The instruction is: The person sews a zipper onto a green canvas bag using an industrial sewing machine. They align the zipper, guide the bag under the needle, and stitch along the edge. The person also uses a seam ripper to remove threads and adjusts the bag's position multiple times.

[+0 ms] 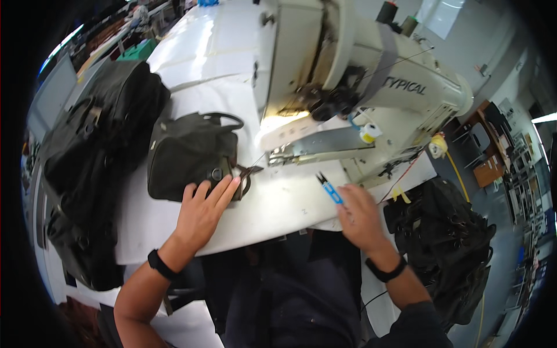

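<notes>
Left hand (203, 213) on bag (187, 155) (snips (331, 191) in right hand (362, 220))

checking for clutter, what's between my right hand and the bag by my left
The head view shows blue snips in your right hand, then faintly marked white tabletop up to the bag.

Left hand (203, 211) palm down, outstretched, right hand (361, 219) curled, blurred, both forearms (138, 297) angled inward

White counter (278, 211), glare on far end. Right side: pale wall (487, 29), grey floor (484, 211) with yellow line (457, 174), brown wooden desk (489, 172), grey chair (480, 138) near it. Light strips (545, 118) near left and right edges.
</notes>
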The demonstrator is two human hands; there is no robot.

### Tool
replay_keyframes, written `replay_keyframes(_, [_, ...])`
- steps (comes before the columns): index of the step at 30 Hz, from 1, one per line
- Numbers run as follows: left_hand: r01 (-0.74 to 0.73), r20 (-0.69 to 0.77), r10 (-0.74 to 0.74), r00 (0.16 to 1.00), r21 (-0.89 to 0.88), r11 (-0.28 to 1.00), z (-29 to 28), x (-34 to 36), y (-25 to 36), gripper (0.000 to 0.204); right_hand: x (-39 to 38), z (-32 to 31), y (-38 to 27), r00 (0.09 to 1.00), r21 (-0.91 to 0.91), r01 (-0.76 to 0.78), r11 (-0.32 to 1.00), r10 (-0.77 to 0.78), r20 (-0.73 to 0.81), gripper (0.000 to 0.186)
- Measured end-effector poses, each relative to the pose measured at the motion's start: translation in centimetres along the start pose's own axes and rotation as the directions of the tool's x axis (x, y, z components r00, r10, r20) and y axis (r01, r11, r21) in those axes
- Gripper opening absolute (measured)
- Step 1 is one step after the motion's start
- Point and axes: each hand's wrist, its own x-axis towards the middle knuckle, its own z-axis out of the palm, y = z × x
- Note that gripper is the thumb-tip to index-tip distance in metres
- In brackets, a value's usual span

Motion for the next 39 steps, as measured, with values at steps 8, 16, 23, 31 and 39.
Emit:
replay_keyframes(8, [0.045,-0.012,-0.044,0.999,0.030,0.999,1.6,2.0,3.9,0.071,0.3,2.6,5.4,0.996,-0.175,0.051,0.983,-0.038,0.079,0.036])
replay_keyframes(16, [0.061,0.006,-0.061,0.998,0.015,0.998,2.2,1.5,4.5,0.068,1.6,3.9,5.5,0.992,-0.036,-0.122,0.992,0.123,0.011,0.021])
replay_keyframes(23, [0.082,-0.039,-0.082,0.996,0.008,0.997,2.3,0.2,4.4,0.068,3.5,3.0,-1.3,0.868,0.525,-0.493,0.694,0.346,0.357,0.021])
replay_keyframes(31, [0.128,-0.120,-0.159,0.980,-0.236,0.963,1.2,-3.4,3.5,0.059,6.0,4.2,-8.1,0.843,0.470,-0.452,0.758,0.191,0.502,0.038])
replay_keyframes(39, [0.133,-0.126,-0.173,0.977,-0.276,0.952,1.1,-3.8,3.5,0.050,7.2,7.0,-9.4,0.829,0.394,-0.447,0.803,0.206,0.521,0.045])
